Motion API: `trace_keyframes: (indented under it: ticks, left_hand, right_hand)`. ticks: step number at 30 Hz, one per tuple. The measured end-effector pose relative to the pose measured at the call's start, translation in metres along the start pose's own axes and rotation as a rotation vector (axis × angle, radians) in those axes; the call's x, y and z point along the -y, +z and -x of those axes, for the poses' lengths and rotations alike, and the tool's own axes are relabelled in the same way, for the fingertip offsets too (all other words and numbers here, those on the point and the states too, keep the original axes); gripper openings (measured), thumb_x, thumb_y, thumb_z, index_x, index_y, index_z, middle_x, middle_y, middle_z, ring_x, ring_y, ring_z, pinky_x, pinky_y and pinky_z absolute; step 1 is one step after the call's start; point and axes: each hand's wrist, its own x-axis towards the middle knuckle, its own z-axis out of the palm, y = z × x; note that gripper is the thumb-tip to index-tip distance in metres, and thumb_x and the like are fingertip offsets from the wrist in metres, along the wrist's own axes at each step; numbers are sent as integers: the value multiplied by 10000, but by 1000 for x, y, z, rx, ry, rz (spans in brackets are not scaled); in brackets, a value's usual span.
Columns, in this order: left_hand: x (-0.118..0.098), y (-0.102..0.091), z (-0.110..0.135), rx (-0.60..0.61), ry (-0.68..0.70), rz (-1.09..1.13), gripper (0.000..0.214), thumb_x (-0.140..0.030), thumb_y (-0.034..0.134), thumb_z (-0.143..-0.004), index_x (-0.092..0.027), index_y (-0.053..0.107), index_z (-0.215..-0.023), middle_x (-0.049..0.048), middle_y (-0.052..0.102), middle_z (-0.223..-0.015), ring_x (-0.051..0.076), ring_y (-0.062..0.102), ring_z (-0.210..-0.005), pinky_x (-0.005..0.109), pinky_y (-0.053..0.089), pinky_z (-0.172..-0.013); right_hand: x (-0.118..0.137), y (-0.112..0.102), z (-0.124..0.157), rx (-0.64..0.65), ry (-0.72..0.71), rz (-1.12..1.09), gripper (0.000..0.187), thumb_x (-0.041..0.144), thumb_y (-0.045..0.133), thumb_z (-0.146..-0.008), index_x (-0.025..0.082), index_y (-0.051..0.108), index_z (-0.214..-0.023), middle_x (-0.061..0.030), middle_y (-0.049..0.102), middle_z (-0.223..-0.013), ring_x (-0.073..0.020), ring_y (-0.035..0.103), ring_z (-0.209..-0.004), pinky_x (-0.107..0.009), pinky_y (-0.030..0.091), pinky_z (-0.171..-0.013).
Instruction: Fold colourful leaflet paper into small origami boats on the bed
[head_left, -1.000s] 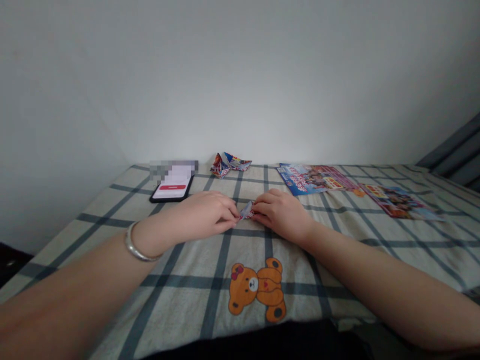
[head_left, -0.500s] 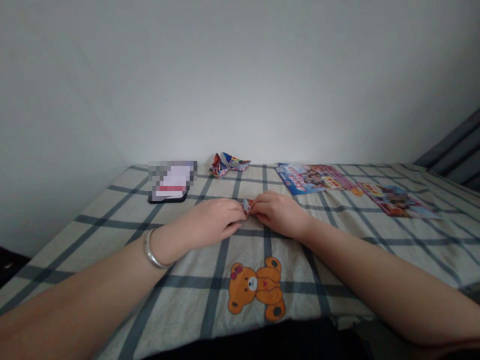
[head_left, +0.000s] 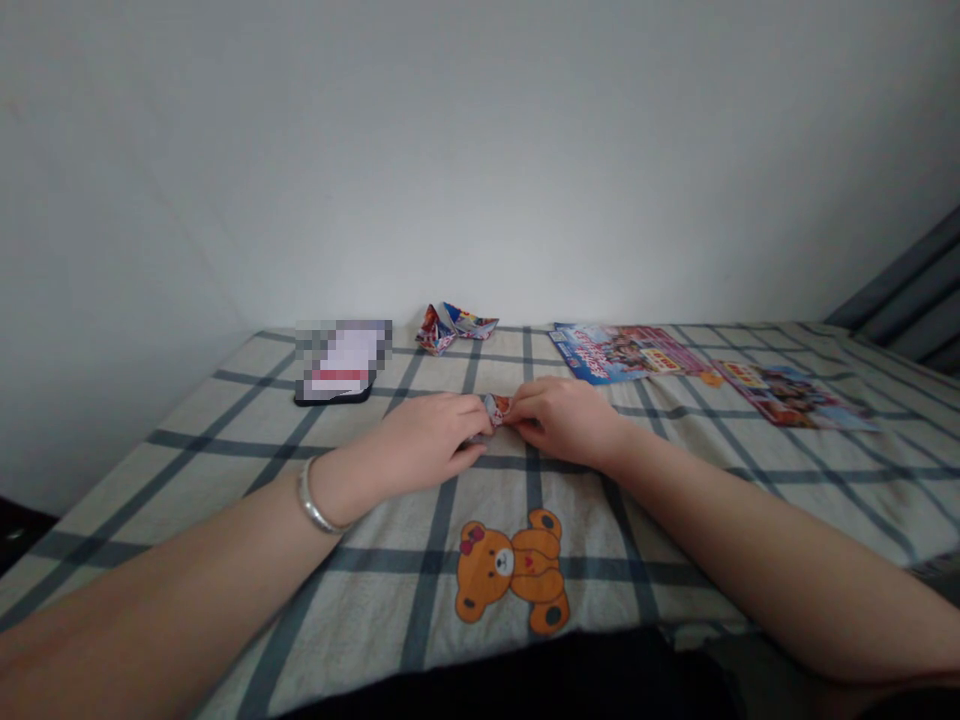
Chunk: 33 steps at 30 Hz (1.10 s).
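A small folded piece of printed paper (head_left: 496, 407) is pinched between both my hands, low over the checked bed sheet (head_left: 225, 440). My left hand (head_left: 424, 440), with a silver bangle on its wrist, grips the paper's left side with closed fingers. My right hand (head_left: 559, 418) closes on its right side. Most of the paper is hidden by my fingers.
A black phone (head_left: 339, 368) lies at the back left. A folded paper shape (head_left: 454, 326) sits by the wall. Two printed leaflets lie at the back right, one (head_left: 626, 352) nearer the middle and the other (head_left: 791, 396) further right. An orange bear print (head_left: 514, 572) marks the sheet near me.
Both hands have shifted slightly away from me and closed further over the small paper, which shows less than before.
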Motion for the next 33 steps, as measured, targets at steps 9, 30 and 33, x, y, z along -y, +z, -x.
trace_keyframes:
  ticks: [9,30,33]
  left_hand:
    - [0,-1,-1,18,-15,-10,188,-259,524,-915,-173,645,-1030,58,639,-1009,219,614,-932,373,498,-857]
    - [6,8,0,-86,19,43,198,-241,502,-927,-192,668,-1024,58,667,-1044,207,626,-952,359,492,-859]
    - [7,11,0,-120,22,58,207,-221,487,-931,-193,668,-1028,58,674,-1037,199,631,-946,354,500,-860]
  right_hand:
    - [6,-3,0,26,41,144,212,221,513,-872,180,711,-809,-45,662,-863,-162,583,-810,-276,376,-672]
    - [-23,-12,5,122,334,38,229,342,567,-850,321,773,-948,10,770,-901,-215,693,-812,-306,453,-664]
    - [-26,-9,5,36,374,12,211,313,572,-849,313,757,-952,26,768,-880,-196,690,-795,-293,443,-652]
